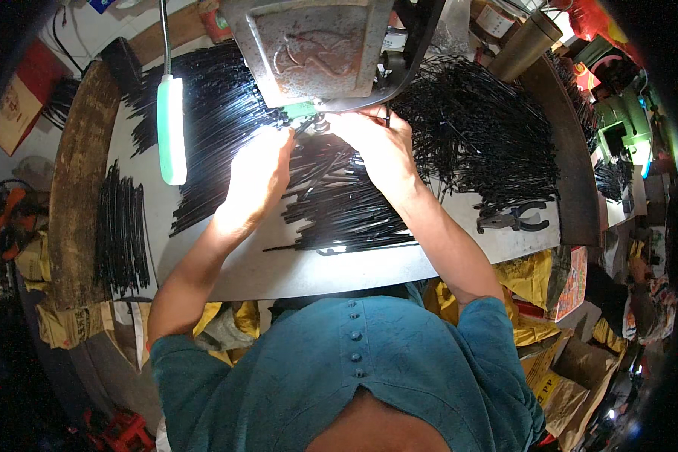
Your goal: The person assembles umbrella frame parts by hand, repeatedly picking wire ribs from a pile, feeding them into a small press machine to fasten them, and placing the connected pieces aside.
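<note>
A worn grey metal machine [320, 56] with a cast relief on its front stands at the far middle of the table. Both hands work at its lower end, by a small green part [300, 111] and a round metal fitting. My left hand [260, 173] has its fingers pinched on a short dark end of what looks like a thin black rod, left of the fitting. My right hand [380, 147] reaches in from the right with fingers bent at the fitting; glare and the machine hide what they hold. Loose black rods [346, 215] lie beneath and between my forearms.
Thick piles of black rods spread left [211, 120] and right [482, 128]; a smaller bundle [120, 230] lies far left. A lit green-edged lamp [171, 132] hangs left. Black-handled pliers [514, 218] rest near the right edge. Wooden boards [83, 188] border the table [226, 275]. A metal cylinder [526, 45] leans behind.
</note>
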Demonstrator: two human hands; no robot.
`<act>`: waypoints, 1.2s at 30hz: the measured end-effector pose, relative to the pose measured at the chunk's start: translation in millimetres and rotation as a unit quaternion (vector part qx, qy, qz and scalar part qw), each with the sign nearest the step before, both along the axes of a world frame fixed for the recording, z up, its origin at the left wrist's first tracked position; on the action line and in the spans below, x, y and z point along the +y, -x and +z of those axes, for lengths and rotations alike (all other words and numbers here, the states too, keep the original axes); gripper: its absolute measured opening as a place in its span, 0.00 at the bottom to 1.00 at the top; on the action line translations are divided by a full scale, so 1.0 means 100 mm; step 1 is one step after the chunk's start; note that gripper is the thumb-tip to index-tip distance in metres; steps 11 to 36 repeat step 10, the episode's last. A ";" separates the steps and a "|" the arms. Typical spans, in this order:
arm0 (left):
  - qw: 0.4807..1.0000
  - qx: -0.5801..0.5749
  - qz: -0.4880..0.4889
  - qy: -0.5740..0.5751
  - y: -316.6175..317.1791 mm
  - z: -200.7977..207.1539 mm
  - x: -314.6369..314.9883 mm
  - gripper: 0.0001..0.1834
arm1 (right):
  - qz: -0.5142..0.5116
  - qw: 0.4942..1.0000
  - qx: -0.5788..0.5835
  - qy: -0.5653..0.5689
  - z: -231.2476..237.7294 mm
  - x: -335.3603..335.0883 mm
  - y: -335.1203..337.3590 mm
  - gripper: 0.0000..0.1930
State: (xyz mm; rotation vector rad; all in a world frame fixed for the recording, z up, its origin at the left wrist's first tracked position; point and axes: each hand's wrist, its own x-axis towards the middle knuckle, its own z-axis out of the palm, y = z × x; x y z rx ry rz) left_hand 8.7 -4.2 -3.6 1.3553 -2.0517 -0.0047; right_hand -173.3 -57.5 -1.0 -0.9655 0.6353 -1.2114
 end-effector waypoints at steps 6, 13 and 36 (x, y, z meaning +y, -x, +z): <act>0.995 -0.069 0.006 0.069 0.04 0.12 -0.02 0.11 | -0.009 0.999 -0.042 -0.033 -0.14 -0.10 0.08 0.06; 0.954 0.079 0.083 -0.277 -0.04 0.37 0.04 0.19 | 0.025 0.979 -0.143 -0.140 -0.01 -0.08 0.13 0.07; 0.954 0.079 0.083 -0.277 -0.04 0.37 0.04 0.19 | 0.025 0.979 -0.143 -0.140 -0.01 -0.08 0.13 0.07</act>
